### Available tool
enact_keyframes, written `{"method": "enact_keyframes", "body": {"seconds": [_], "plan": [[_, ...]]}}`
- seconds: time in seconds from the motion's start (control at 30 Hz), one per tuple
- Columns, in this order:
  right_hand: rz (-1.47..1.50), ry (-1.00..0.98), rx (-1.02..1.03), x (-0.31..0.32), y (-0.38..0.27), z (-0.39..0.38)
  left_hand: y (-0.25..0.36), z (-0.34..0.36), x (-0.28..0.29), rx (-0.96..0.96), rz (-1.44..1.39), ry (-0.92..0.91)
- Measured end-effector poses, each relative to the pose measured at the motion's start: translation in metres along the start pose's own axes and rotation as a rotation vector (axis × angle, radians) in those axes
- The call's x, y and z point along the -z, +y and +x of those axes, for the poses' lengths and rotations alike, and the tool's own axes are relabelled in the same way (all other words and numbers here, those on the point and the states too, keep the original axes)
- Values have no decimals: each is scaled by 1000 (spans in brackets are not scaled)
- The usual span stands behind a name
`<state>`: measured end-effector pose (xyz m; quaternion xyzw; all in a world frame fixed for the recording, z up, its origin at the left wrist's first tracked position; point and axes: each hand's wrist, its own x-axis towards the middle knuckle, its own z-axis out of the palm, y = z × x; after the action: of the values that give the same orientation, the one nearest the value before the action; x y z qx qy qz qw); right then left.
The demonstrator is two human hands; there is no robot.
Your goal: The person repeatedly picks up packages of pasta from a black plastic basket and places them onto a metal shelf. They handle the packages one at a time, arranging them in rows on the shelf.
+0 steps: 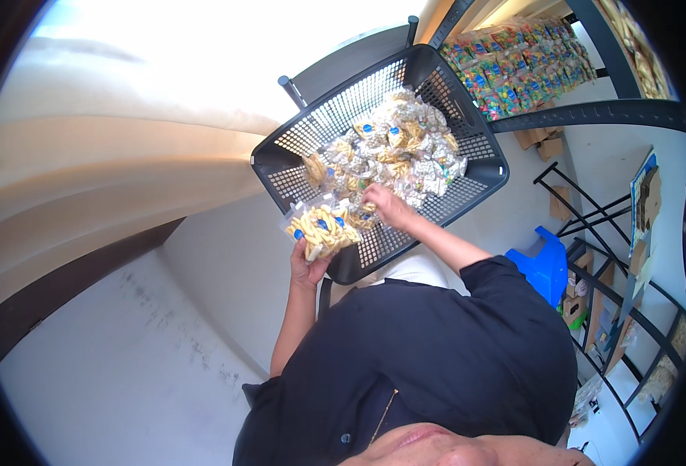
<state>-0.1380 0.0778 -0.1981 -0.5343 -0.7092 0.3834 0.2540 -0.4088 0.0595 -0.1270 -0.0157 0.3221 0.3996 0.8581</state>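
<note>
At the basket's near left corner my left hand (309, 268) is closed round the lower end of several clear packets (323, 225). They hold pale yellow, curved pieces and carry round blue labels. My right hand (391, 206) reaches over the black plastic basket (489, 180), its fingers pinched together just right of those packets. Whatever lies between its fingertips is too small to make out. Inside the basket is a heap of similar small clear packets (405, 147), some with yellow pieces and some with whitish contents.
Colourful packets (517, 66) hang in rows behind a dark metal rack (591, 115) at the far right. A blue plastic item (541, 268) and black-framed shelving stand to the right. Pale curtains (125, 167) hang at the left, near the basket.
</note>
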Motion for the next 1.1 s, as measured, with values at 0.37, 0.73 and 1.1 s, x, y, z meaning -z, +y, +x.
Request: {"method": "enact_keyframes", "body": {"seconds": [0.37, 0.73, 1.1], "plan": [[-413, -507, -523, -55, 143, 23, -16, -16, 17, 3, 58, 161], [-429, -254, -669, -90, 145, 17, -31, -40, 17, -57, 11, 264], [318, -105, -529, -19, 116, 32, -33, -30, 3, -70, -1, 139]]}}
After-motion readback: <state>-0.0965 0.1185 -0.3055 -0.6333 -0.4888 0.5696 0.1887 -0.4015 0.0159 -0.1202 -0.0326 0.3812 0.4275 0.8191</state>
